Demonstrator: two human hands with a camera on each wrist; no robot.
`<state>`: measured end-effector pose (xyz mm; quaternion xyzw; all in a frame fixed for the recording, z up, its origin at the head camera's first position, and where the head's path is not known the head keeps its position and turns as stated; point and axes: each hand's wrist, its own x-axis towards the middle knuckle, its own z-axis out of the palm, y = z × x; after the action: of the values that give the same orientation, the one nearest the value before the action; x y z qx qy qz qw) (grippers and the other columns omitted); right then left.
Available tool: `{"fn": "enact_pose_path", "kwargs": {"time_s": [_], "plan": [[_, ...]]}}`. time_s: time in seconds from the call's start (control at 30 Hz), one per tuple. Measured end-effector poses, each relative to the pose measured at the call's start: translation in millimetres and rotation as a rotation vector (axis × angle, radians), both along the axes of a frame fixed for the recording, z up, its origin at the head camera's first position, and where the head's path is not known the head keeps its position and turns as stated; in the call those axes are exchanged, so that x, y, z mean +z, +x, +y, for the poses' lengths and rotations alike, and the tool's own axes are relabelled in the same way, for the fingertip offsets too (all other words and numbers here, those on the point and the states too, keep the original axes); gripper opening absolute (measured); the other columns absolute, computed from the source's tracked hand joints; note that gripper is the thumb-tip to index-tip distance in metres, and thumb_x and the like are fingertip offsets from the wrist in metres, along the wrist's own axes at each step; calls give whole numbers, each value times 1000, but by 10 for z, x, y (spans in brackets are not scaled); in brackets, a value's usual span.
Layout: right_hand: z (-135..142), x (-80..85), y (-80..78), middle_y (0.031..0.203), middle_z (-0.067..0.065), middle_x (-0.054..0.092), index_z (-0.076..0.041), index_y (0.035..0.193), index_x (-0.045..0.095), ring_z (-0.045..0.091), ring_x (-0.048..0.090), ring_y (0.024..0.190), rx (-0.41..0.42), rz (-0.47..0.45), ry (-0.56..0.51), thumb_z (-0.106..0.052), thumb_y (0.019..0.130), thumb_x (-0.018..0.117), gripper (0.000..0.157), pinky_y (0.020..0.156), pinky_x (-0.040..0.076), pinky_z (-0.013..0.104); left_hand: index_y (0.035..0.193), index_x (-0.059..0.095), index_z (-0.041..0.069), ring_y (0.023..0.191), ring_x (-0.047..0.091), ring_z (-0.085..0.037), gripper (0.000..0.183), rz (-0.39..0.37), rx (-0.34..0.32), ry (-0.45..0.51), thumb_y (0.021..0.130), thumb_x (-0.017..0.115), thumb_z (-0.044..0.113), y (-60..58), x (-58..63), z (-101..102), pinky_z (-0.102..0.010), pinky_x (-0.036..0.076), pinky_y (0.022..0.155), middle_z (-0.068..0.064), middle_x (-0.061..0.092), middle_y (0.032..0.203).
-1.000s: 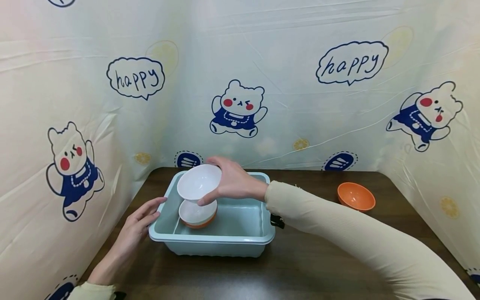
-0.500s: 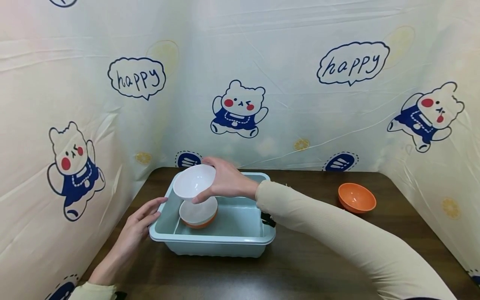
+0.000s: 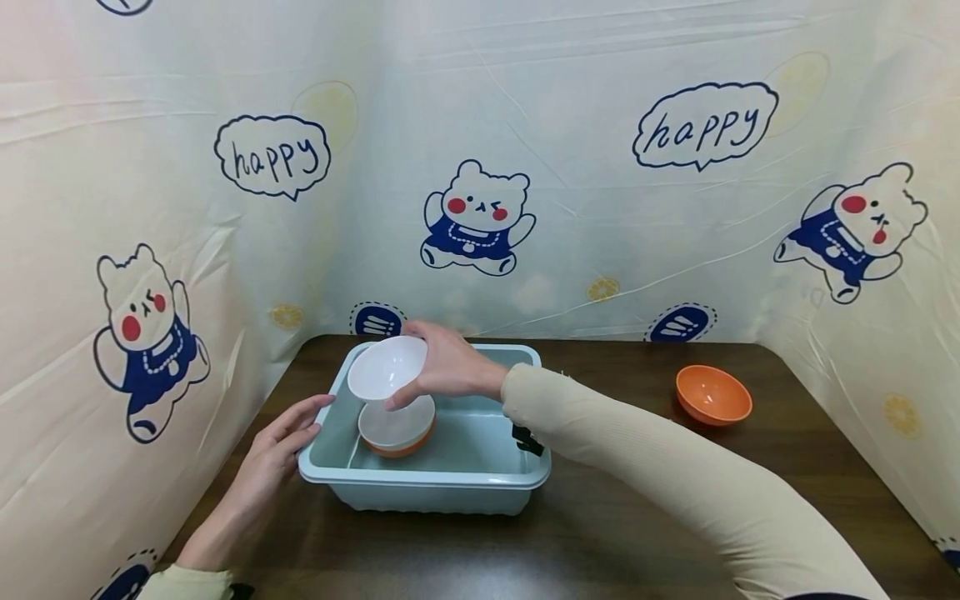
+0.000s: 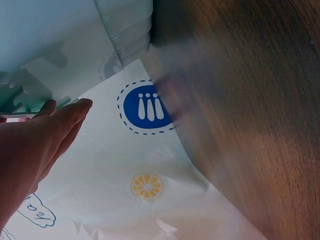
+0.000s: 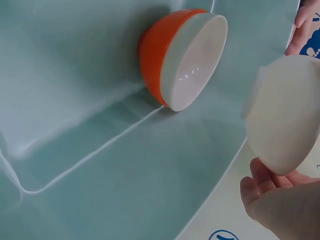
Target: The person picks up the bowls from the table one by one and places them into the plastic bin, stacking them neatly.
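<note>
A white bowl (image 3: pixel 387 369) is gripped at its rim by my right hand (image 3: pixel 452 367), thumb on the near side, fingers at the far side. It is tilted above the left half of a light blue plastic basin (image 3: pixel 480 479). Below it, inside the basin, another white bowl (image 5: pixel 195 65) sits nested in an orange bowl (image 5: pixel 160 52); the right wrist view shows the held bowl apart from this stack. My left hand (image 3: pixel 277 446) touches the basin's left rim with fingers extended; the left wrist view shows those fingers (image 4: pixel 65 117) fairly straight against it.
A separate orange bowl (image 3: pixel 714 395) stands on the dark wooden table (image 3: pixel 637 533) at the right. A printed white curtain (image 3: pixel 570 208) hangs round the back and both sides, close behind the basin.
My right hand has moved a little left with the white bowl, then slightly down, over the nested bowls. The left hand and the basin have stayed in place.
</note>
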<state>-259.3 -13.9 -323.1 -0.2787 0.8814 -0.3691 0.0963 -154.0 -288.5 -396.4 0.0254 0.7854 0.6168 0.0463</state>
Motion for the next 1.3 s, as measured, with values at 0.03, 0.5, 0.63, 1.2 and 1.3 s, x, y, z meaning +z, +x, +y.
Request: {"fn": "enact_pose_path", "kwargs": {"time_s": [0.03, 0.5, 0.63, 1.2, 1.3], "plan": [[-10, -9, -2, 151, 3, 53, -16, 158, 43, 20, 53, 127, -1, -3, 3, -46, 73, 94, 103, 106, 48, 43, 161, 35, 7, 139, 37, -34, 51, 3, 0, 0, 115, 41, 29, 0, 1, -2, -22, 50, 91, -19, 30, 166], [-129, -170, -7, 148, 3, 54, -14, 158, 43, 18, 54, 123, 1, -30, 42, -47, 74, 93, 104, 106, 47, 41, 161, 34, 6, 148, 30, -44, 52, -6, -7, 9, 115, 41, 28, 15, 1, -5, -18, 48, 90, -21, 26, 169], [-121, -199, -9, 151, 2, 53, -15, 159, 42, 18, 54, 124, -7, -38, 49, -48, 74, 93, 105, 107, 47, 41, 161, 34, 7, 145, 32, -41, 51, -4, -6, 6, 115, 41, 28, 10, -4, -1, -19, 48, 90, -20, 27, 168], [-143, -391, -8, 140, -2, 60, -19, 154, 48, 16, 57, 116, -35, -60, 32, -49, 69, 96, 103, 100, 51, 39, 162, 34, 6, 147, 30, -42, 52, -3, -7, 4, 115, 41, 29, 12, -4, 5, -17, 47, 90, -20, 25, 169], [-145, -416, -19, 140, -1, 60, -18, 155, 48, 16, 56, 117, -31, -55, 46, -48, 70, 96, 102, 102, 50, 39, 161, 34, 6, 145, 32, -40, 51, 7, -9, 1, 115, 40, 29, 9, 1, 1, -18, 47, 91, -20, 26, 169]]}}
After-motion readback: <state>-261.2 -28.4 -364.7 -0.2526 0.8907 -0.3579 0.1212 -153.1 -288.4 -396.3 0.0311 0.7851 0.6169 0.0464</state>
